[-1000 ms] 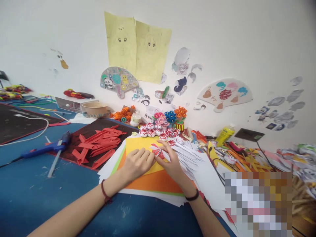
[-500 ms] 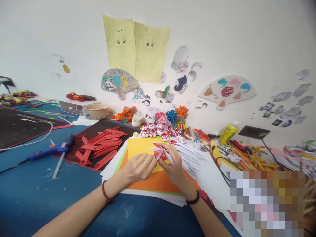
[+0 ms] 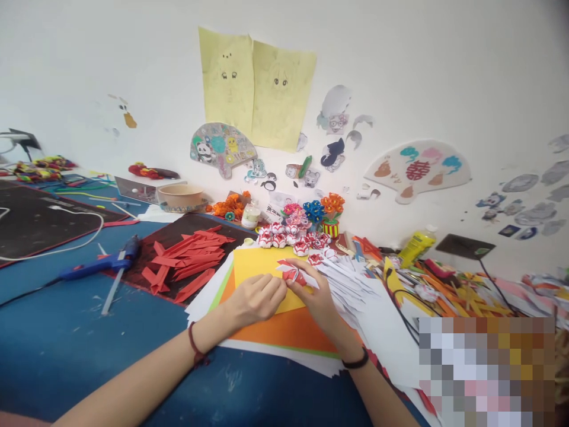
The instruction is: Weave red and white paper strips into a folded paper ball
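A red-and-white folded paper flower (image 3: 291,274) is held over a stack of coloured paper (image 3: 284,329). My right hand (image 3: 316,293) grips it from the right, with the fingers over the top and the thumb at its lower side. At the flower's lower left, my left hand (image 3: 258,299) is closed, its thumb and curled fingers pinching at the edge; those fingertips are partly hidden. Several finished red-and-white paper flowers (image 3: 279,238) sit just behind the stack. White folded paper strips (image 3: 342,287) lie beside my right hand.
Red folded strips (image 3: 191,258) are heaped on a dark mat (image 3: 178,234) to the left. A blue glue gun (image 3: 100,265) lies further left with its cord. Behind stand a bowl (image 3: 180,198), a small jar (image 3: 251,216) and a yellow bottle (image 3: 418,246). Paper scraps crowd the right side.
The view has shifted slightly, so things appear further right. The flower's splayed points now look gathered closer together, with my right fingers drawn in around it. My left hand stays pinched beside it.
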A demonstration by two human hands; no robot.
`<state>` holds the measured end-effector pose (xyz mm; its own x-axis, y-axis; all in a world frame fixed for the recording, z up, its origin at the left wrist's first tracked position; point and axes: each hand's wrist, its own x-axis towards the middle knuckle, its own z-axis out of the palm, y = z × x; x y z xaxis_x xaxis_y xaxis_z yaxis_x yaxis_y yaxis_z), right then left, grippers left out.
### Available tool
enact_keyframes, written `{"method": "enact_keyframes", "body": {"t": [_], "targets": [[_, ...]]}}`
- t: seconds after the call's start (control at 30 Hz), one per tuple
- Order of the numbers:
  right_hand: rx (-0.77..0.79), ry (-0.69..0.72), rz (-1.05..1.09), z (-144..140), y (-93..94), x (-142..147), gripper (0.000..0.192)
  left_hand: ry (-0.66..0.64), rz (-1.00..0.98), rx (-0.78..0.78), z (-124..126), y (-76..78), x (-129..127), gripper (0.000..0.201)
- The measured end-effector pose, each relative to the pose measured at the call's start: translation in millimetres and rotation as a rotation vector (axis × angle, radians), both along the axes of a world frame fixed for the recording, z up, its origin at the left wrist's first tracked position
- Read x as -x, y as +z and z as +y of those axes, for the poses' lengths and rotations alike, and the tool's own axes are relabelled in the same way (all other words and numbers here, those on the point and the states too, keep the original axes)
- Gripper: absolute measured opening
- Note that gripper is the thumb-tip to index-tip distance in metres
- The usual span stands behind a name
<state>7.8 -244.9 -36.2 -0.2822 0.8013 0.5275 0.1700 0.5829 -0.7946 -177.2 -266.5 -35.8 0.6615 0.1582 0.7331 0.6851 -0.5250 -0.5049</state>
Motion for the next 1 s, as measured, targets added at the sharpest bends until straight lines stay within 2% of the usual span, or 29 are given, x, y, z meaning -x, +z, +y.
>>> {"method": "enact_keyframes", "body": {"t": [0.13, 0.2, 0.3, 0.37, 0.43, 0.57, 0.7, 0.77, 0.8, 0.87, 0.93, 0.97, 1.0], "targets": [[0.167, 0.060, 0.079, 2, 1.5, -4, 0.039, -0.043, -0.078, 0.095, 2, 3.1, 0, 0.019], [0.234, 0.092, 0.091, 3, 2.2, -8, 0.044, -0.100, -0.187, 0.183, 4, 5.0, 2, 0.017], [0.290, 0.185, 0.098, 6, 2.6, -12, 0.054, -0.222, -0.425, 0.321, 7, 9.2, 6, 0.004], [0.309, 0.252, 0.108, 8, 3.0, -13, 0.061, -0.286, -0.528, 0.423, 7, 13.4, 9, 0.010], [0.320, 0.296, 0.121, 8, 3.4, -14, 0.065, -0.316, -0.520, 0.534, 6, 18.4, 9, 0.017], [0.341, 0.351, 0.169, 7, 1.4, -17, 0.072, -0.379, -0.421, 0.690, 3, 26.5, 7, 0.019], [0.421, 0.396, 0.211, 11, -4.6, -18, 0.071, -0.477, -0.470, 0.697, 3, 25.5, 7, 0.014], [0.413, 0.319, 0.232, 15, -6.6, -15, 0.064, -0.466, -0.506, 0.621, 6, 21.4, 7, 0.011], [0.379, 0.225, 0.249, 16, -6.8, -14, 0.059, -0.441, -0.516, 0.582, 7, 18.9, 8, 0.011], [0.231, -0.074, 0.277, 18, -5.1, -12, 0.047, -0.377, -0.513, 0.526, 10, 14.2, 8, 0.010], [0.015, -0.360, 0.220, 16, -0.7, -11, 0.033, -0.316, -0.498, 0.488, 12, 10.3, 9, 0.010], [-0.082, -0.420, 0.154, 13, 2.0, -10, 0.027, -0.293, -0.492, 0.469, 12, 8.8, 9, 0.010], [-0.144, -0.402, 0.079, 10, 4.7, -10, 0.024, -0.275, -0.483, 0.451, 13, 7.6, 9, 0.011]]}}
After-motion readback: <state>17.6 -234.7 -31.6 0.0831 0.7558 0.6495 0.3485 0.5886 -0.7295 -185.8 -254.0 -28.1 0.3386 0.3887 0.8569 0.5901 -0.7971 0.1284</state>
